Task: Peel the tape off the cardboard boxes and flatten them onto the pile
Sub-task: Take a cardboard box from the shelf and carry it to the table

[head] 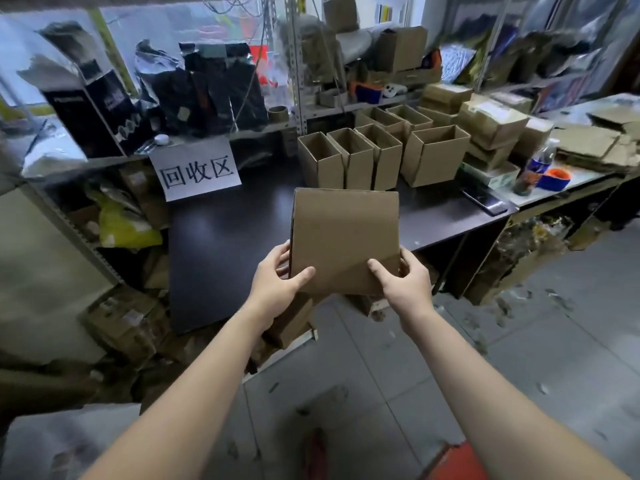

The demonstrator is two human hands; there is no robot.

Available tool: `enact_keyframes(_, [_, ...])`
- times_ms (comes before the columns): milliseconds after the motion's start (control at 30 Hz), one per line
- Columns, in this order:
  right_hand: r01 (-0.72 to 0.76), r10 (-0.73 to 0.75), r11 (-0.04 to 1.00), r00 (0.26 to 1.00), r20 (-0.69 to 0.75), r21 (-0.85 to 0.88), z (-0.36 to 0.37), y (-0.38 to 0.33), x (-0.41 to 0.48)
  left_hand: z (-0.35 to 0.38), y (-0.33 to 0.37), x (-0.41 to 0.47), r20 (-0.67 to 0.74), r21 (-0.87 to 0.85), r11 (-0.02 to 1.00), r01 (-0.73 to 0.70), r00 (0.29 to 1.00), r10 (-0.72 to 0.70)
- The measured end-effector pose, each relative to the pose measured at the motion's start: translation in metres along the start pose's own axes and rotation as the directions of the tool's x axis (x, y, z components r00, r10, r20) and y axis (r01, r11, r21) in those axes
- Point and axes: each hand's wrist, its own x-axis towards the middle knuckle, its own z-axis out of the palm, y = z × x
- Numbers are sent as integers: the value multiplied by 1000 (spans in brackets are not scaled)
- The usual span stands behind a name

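Observation:
I hold a brown cardboard box (344, 233) in front of me, over the near edge of the dark table (221, 237). My left hand (278, 278) grips its lower left corner, thumb on the facing side. My right hand (401, 277) grips the lower right corner the same way. The facing side of the box looks plain and closed. Several open-topped cardboard boxes (377, 157) stand in rows at the back of the table. A pile of flattened cardboard (599, 143) lies on the lighter table at the far right.
A white paper sign (197, 171) hangs from the shelf on the left. A phone (485, 202), a bottle (540, 161) and an orange-and-blue tape roll (554, 178) sit at the right. Cardboard scraps (135, 327) lie under the shelf. A red object (453, 462) is on the floor.

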Motion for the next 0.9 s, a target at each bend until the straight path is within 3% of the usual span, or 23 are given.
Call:
enact_keyframes(200, [15,-20,990,999,-39,-137,30,-18,103,9,-2,108,36,-58,998,-17,999,19])
enact_keyframes(367, [-37,34,996,999,-38,-79,43,-10,166,29,-14,168,44,-95,995,1,999,3])
enact_keyframes(533, [-95,96,985,995,-1,-147,35,4,225,57,-20,211,31,-99,994,41,999,-38])
enact_keyframes(900, [-63,111,983,950,292,-171,-19,58,372,168,-24,263,-177,-23,986,165,970,-166])
